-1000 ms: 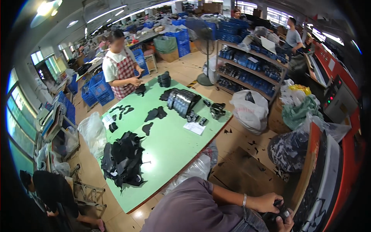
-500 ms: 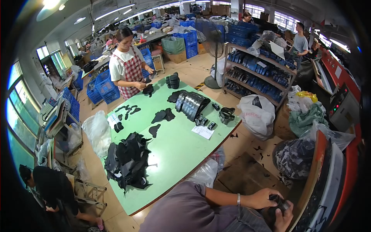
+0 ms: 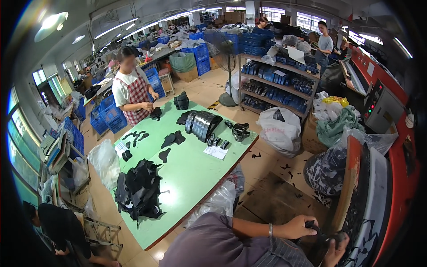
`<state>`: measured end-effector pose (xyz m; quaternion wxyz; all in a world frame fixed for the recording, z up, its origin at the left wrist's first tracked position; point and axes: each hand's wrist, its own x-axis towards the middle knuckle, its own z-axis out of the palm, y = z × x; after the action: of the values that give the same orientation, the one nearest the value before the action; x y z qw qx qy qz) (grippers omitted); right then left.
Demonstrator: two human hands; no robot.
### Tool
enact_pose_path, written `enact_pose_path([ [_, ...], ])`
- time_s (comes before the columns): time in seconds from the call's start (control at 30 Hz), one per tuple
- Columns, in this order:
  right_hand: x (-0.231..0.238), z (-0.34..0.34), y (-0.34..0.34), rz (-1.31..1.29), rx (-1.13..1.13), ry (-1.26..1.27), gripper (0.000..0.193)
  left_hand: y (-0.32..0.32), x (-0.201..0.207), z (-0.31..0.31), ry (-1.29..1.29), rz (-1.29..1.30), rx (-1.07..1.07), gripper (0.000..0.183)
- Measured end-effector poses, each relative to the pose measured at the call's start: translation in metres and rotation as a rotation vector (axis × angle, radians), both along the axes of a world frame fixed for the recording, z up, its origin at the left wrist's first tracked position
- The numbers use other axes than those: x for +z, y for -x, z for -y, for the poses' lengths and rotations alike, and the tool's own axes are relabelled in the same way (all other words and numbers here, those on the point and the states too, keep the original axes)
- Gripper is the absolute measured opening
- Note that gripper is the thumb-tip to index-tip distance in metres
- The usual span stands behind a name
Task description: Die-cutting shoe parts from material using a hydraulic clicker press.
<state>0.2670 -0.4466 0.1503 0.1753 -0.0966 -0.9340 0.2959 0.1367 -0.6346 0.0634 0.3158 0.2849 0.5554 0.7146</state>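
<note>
My left hand (image 3: 299,227), with a bracelet at the wrist, reaches to the lower right of the view. Its fingers close on black cut pieces (image 3: 316,228), apparently of sheet material. Lower and further right, my right hand (image 3: 336,250) is bent round a dark bit; its exact shape is lost in shadow. Both hands are beside the pale edge of a red machine (image 3: 369,196), away from the green table (image 3: 195,178). On that table lie a heap of black scraps (image 3: 140,189), loose black cut pieces (image 3: 172,139) and a curved row of shiny black metal-like forms (image 3: 202,124).
A co-worker in a checked apron (image 3: 135,91) handles black pieces across the table. A shelf rack (image 3: 278,84) stands beyond, near a fan (image 3: 226,62) and a white sack (image 3: 279,132). Scraps litter the floor; another person bends down (image 3: 58,229) at lower left.
My hands have moved apart from being close together round the dark pieces; the right is now lower and further right. My view has shifted, so the table appears further left.
</note>
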Motion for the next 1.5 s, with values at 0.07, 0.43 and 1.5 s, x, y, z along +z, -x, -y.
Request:
enact_pose_path([
  [0.07, -0.025, -0.061, -0.033, -0.013, -0.166, -0.351, 0.025, -0.006, 0.005, -0.003, -0.009, 0.090, -0.010, 0.023],
  [0.43, -0.086, -0.150, -0.126, 0.477, -0.761, -0.434, 0.044, -0.005, 0.010, -0.008, 0.013, 0.386, 0.054, 0.018],
  [1.5, -0.070, 0.064, 0.042, 0.211, 0.211, 0.890, 0.049, -0.005, -0.014, 0.020, -0.004, 0.241, -0.032, 0.043],
])
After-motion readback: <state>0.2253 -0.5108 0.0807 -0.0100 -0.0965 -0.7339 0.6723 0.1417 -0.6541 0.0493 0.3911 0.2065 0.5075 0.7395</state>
